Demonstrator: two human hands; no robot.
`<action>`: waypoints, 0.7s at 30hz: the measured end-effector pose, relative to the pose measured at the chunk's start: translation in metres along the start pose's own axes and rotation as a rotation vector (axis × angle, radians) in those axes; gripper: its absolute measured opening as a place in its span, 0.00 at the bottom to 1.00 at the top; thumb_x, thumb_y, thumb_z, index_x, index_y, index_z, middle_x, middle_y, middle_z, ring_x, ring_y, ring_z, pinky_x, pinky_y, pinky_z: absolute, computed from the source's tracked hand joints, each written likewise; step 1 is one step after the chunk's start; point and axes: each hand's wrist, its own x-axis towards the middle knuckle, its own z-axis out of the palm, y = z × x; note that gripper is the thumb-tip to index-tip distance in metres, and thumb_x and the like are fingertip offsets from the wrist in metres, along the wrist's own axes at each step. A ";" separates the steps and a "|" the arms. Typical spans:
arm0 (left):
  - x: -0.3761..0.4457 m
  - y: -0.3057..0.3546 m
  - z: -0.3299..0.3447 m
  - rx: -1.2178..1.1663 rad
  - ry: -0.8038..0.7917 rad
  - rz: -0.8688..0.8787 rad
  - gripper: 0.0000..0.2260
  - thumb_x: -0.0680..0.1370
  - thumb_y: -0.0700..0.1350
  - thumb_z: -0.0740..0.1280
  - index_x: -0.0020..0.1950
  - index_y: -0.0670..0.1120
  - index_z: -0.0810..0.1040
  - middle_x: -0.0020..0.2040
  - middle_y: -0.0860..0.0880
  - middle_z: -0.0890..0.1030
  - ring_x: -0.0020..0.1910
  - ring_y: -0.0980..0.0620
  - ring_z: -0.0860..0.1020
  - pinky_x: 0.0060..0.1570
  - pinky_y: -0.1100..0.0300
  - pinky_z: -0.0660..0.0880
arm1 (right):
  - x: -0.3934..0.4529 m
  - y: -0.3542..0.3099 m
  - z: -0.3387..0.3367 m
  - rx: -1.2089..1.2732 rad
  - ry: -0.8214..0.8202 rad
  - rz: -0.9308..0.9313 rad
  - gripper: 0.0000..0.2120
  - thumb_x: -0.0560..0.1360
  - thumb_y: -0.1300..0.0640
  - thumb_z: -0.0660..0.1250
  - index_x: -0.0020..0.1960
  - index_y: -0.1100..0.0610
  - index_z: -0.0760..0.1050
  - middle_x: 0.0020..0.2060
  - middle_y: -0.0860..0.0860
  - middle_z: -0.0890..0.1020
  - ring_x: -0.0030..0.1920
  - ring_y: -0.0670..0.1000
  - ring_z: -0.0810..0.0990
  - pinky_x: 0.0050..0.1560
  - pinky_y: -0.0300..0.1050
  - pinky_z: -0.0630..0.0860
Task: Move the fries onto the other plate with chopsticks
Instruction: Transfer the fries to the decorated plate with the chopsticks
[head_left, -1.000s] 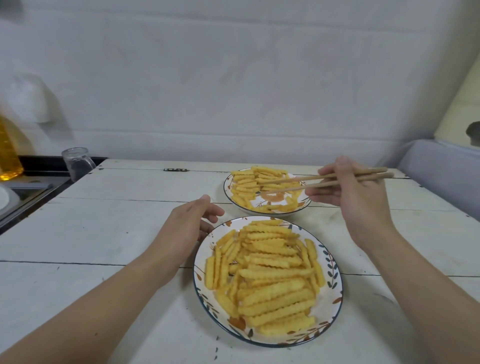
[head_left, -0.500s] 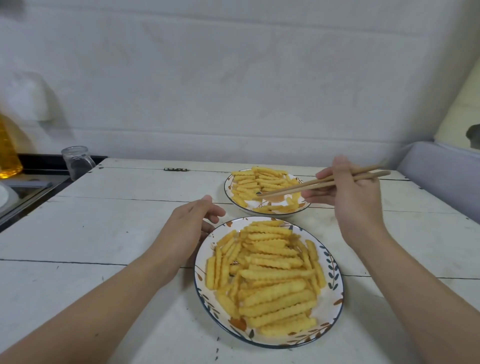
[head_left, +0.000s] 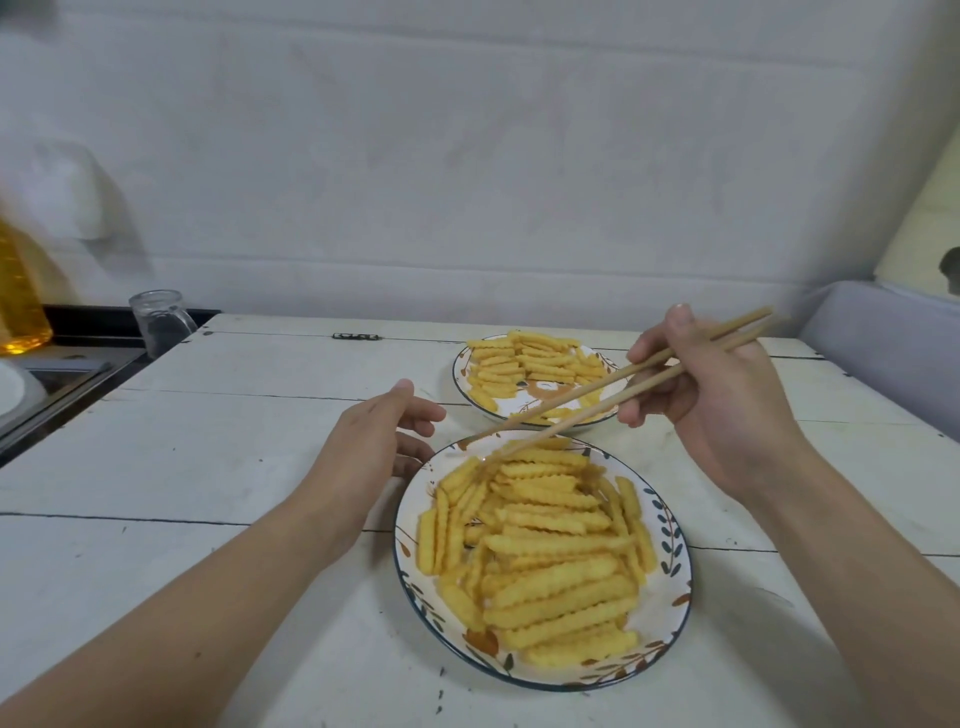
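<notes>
A large patterned plate (head_left: 670, 540) near me is heaped with crinkle-cut fries (head_left: 540, 545). Behind it a smaller plate (head_left: 462, 387) carries a thinner layer of fries (head_left: 524, 358). My right hand (head_left: 711, 395) grips a pair of wooden chopsticks (head_left: 613, 387) that slant down to the left. Their tips sit at the far left edge of the near pile, and nothing is visibly held between them. My left hand (head_left: 374, 436) rests against the near plate's far left rim, fingers loosely curved at its edge.
The plates stand on a white plank table (head_left: 234, 467). A glass mug (head_left: 158, 322) and a bottle of yellow oil (head_left: 18, 296) stand at the far left by a dark sink area. A grey panel (head_left: 893, 338) is at the right.
My right hand has swung the chopsticks from over the far plate down and left, so their tips now reach the near plate's fries. My left hand has stayed at the rim.
</notes>
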 end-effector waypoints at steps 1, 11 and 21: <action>0.000 0.000 0.000 0.000 -0.001 0.002 0.22 0.87 0.53 0.57 0.50 0.42 0.86 0.46 0.46 0.79 0.37 0.49 0.79 0.44 0.53 0.76 | 0.001 -0.001 -0.002 0.005 0.022 -0.013 0.20 0.78 0.48 0.60 0.39 0.63 0.76 0.26 0.58 0.75 0.24 0.58 0.77 0.27 0.46 0.74; -0.001 -0.001 0.001 0.062 -0.003 0.017 0.22 0.87 0.54 0.57 0.49 0.44 0.86 0.46 0.48 0.80 0.37 0.50 0.79 0.46 0.53 0.76 | 0.012 0.007 -0.032 -0.199 0.295 -0.054 0.21 0.84 0.50 0.59 0.43 0.64 0.78 0.32 0.60 0.81 0.33 0.62 0.85 0.36 0.50 0.84; -0.004 -0.001 0.003 0.072 -0.010 0.019 0.21 0.86 0.54 0.57 0.49 0.44 0.86 0.46 0.47 0.80 0.38 0.50 0.79 0.46 0.54 0.75 | 0.017 0.023 -0.036 -0.231 0.315 0.010 0.20 0.83 0.50 0.63 0.42 0.65 0.77 0.30 0.62 0.83 0.31 0.62 0.84 0.33 0.49 0.83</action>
